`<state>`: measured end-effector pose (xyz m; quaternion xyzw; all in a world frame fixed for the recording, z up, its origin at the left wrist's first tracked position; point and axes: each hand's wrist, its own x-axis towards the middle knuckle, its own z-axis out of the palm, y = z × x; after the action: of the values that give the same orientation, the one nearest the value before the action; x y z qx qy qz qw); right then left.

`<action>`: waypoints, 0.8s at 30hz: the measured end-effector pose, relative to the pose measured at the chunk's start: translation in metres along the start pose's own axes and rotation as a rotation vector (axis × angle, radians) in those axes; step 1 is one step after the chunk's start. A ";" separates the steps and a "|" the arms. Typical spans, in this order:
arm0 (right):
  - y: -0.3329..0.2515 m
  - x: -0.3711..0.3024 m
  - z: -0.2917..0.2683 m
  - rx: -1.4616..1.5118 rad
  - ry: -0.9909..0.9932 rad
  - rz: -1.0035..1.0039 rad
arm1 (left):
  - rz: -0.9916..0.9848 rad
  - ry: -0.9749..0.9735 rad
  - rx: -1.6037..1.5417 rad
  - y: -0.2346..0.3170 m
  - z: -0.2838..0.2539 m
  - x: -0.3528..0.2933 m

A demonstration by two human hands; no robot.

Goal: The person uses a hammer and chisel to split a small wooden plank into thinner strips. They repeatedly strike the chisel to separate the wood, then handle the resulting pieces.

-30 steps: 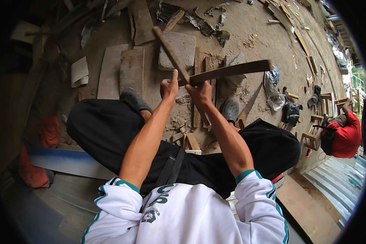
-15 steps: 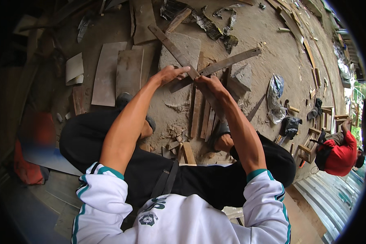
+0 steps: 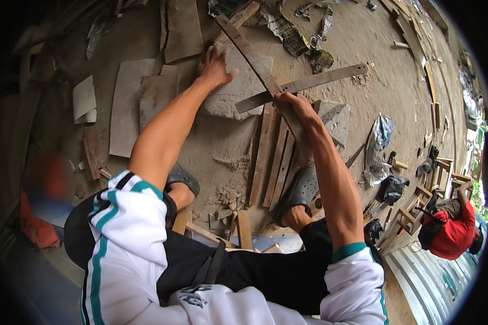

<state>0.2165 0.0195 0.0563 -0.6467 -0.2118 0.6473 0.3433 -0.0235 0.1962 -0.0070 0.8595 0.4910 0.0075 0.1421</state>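
Note:
My right hand (image 3: pixel 297 106) is closed around a long wooden slat (image 3: pixel 248 53) where it meets a second slat (image 3: pixel 325 79). The two pieces cross in an X in front of me, one running from far left to near right, the other rising toward the right. My left hand (image 3: pixel 217 67) holds nothing. Its fingers are spread over the left part of a flat grey stone block (image 3: pixel 233 100), apart from the slats. Just beyond those fingers lies a short piece of wood (image 3: pixel 237 23).
Several narrow boards (image 3: pixel 273 162) lie between my feet. A second stone block (image 3: pixel 333 122) stands to the right. Flat panels (image 3: pixel 129 108) lie at left. A hammer (image 3: pixel 398 163) and black plastic bag (image 3: pixel 393 188) are on the right, where a person in red (image 3: pixel 451 235) sits.
My left hand has let go of the slats and moved left and away from me, its fingers opening. My right hand still grips the crossed slats.

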 end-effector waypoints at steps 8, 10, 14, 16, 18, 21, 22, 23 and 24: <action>0.012 -0.004 -0.017 -0.018 -0.050 -0.006 | 0.048 -0.269 0.059 0.005 0.008 0.050; 0.020 -0.004 -0.016 -0.054 -0.056 0.017 | 0.060 -0.252 0.035 0.005 0.011 0.035; 0.030 -0.018 0.007 -0.069 -0.073 0.068 | 0.066 -0.346 0.027 0.005 0.020 -0.020; 0.048 -0.023 0.015 -0.042 -0.093 0.050 | 0.051 -0.410 0.003 0.017 0.009 -0.052; 0.064 -0.024 0.025 -0.029 -0.134 0.069 | 0.023 -0.459 -0.012 0.011 0.010 -0.073; 0.073 -0.044 0.049 -0.029 -0.127 0.072 | 0.085 -0.490 0.020 0.003 0.016 -0.115; 0.082 -0.042 0.053 -0.039 -0.181 0.044 | 0.097 -0.455 -0.005 -0.001 0.026 -0.131; 0.085 -0.046 0.060 -0.066 -0.181 0.070 | 0.115 -0.420 -0.029 -0.002 0.029 -0.146; 0.087 -0.049 0.067 -0.074 -0.181 0.082 | 0.102 -0.378 -0.150 -0.007 0.030 -0.158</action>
<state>0.1318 -0.0628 0.0325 -0.6060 -0.2391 0.7084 0.2717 -0.1063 0.0591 -0.0179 0.8563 0.4095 -0.1099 0.2948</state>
